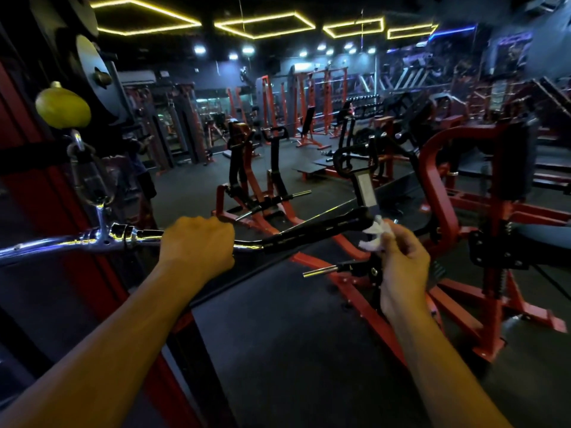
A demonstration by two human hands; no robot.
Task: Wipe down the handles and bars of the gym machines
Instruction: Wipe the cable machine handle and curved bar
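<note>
The fingers of the left hand (197, 242) are curled tight around the long shiny silver metal bar (74, 240), near the middle of the frame. The fingers of the right hand (401, 261) pinch one small crumpled white cloth (375, 234), and the cloth touches the far end of the black rubber grip (318, 228) on that same bar. There are two hands, one bar and one cloth. The bar runs from the left edge of the frame to right of the middle, and tilts up a little at the black end. It hangs from a silver metal clip (89, 180) at the middle left. Above the clip is one round yellow ball (61, 108) in the upper left. Below the hands is a dark grey floor (293, 350). Behind the hands stand red and black gym machines (463, 211), and the right hand covers part of one. Four yellow light frames (265, 24) glow on the dark ceiling along the top.
</note>
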